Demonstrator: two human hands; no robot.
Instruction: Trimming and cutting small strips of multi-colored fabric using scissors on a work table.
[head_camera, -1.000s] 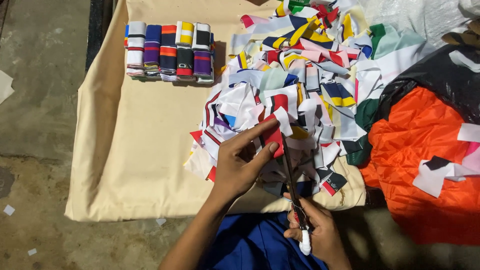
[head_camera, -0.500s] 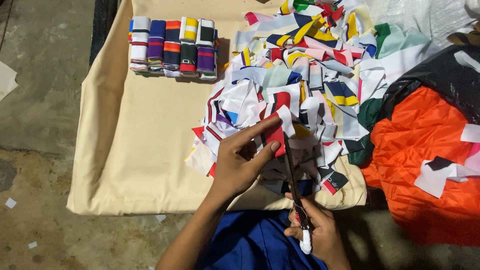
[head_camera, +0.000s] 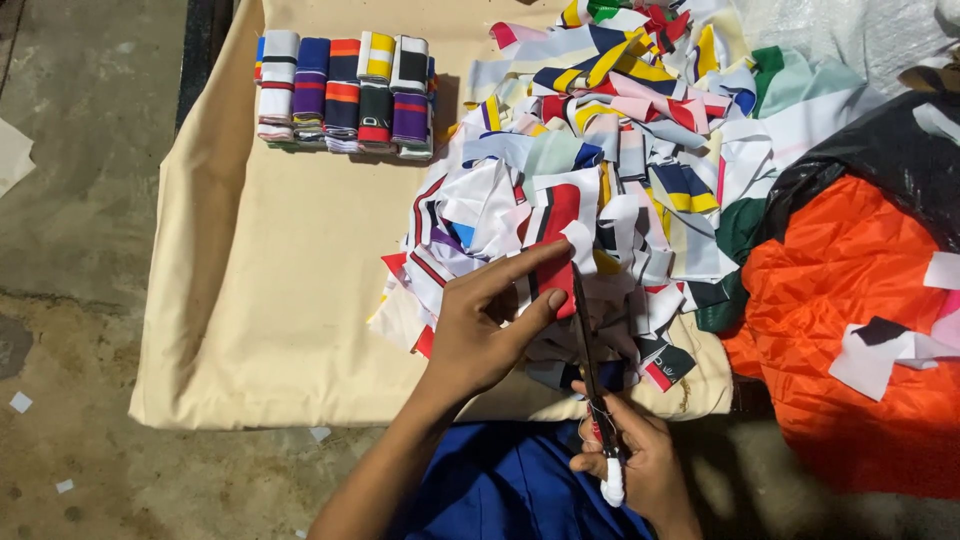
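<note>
Concrete floor (head_camera: 80, 200), bare and stained, with a cream cloth (head_camera: 270, 290) spread over it as the work surface. Done so far, by the look of it: a tidy row of folded strips (head_camera: 345, 95) at the far left corner of the cloth, set side by side, striped in white, purple, orange, yellow and black. Left to do: a big loose heap of scraps (head_camera: 620, 170) covering the right half of the cloth, far larger than the sorted row, so I judge the job at an early stage. Right of the cloth lie an orange sheet (head_camera: 850, 280) and a black bag (head_camera: 880, 150), with a few stray white offcuts on the orange. Left hand (head_camera: 490, 320) reaches in from below, wrist low, thumb and forefinger pinched on a red-and-white strip (head_camera: 558, 250) at the near edge of the heap, other fingers curled beneath it. Right hand (head_camera: 635, 455) sits close to the body over blue fabric (head_camera: 510, 480), fingers closed round the handle of the scissors (head_camera: 590, 370) (handle end wrapped in white), blades pointing away and up to the pinched strip. Whether the blades are apart I cannot tell; they look nearly together.
</note>
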